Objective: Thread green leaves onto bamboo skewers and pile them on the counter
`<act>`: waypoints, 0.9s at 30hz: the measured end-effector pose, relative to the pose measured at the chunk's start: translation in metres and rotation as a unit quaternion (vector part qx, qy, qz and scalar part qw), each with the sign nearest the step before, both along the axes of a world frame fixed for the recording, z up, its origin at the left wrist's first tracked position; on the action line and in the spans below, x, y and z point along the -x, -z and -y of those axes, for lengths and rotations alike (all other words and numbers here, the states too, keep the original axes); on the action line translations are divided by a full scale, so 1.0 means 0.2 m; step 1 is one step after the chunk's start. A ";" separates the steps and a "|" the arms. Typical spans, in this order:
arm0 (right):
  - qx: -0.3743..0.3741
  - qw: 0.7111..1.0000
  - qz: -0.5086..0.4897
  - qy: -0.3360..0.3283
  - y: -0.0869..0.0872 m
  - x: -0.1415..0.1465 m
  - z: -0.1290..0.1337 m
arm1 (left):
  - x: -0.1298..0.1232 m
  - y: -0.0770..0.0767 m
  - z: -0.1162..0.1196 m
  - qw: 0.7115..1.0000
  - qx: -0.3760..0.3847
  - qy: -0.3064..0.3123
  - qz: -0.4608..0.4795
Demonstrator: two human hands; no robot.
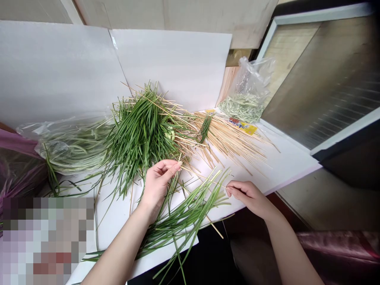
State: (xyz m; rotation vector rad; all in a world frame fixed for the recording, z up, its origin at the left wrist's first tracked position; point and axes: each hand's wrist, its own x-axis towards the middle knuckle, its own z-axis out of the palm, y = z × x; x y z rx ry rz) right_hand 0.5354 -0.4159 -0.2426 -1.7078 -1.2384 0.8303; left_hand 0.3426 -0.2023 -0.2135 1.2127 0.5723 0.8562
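Observation:
My left hand (160, 180) is closed in a pinch, thumb against forefinger, with a short green chive end (179, 156) poking up from the fingertips. A thin wooden skewer (204, 177) runs from those fingertips across to my right hand (246, 194), whose thumb and fingers close on its other end. Whether the chive is on the skewer's tip is too small to tell. Below the skewer, a loose bunch of chives (181, 215) lies across the table's front edge, some hanging over. Behind my left hand rises a big heap of chives (139, 130) with skewers among them.
Many bare skewers (234, 138) lie fanned out on the white table (285, 168). At the back right stands a clear bag of pale green pieces (243, 105). Another clear bag (74, 146) with long green stems lies left. White panels (172, 67) stand behind; a framed glass panel (320, 79) leans right.

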 end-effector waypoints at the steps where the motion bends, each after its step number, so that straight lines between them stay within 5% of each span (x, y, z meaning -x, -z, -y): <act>1: -0.003 1.000 -0.001 -0.001 0.00 0.00 0.00 | 0.00 0.00 0.00 1.000 0.014 0.006 0.005; 5: -0.006 1.000 -0.005 -0.003 0.00 0.01 -0.01 | 0.00 0.01 -0.01 0.998 0.062 0.026 0.021; 18: -0.019 1.000 -0.010 -0.010 -0.03 0.08 -0.04 | -0.02 0.05 0.09 0.983 0.039 0.174 -0.052; 27: -0.013 1.000 -0.022 0.005 -0.03 0.09 -0.05 | -0.03 0.05 0.09 0.984 0.016 0.170 -0.049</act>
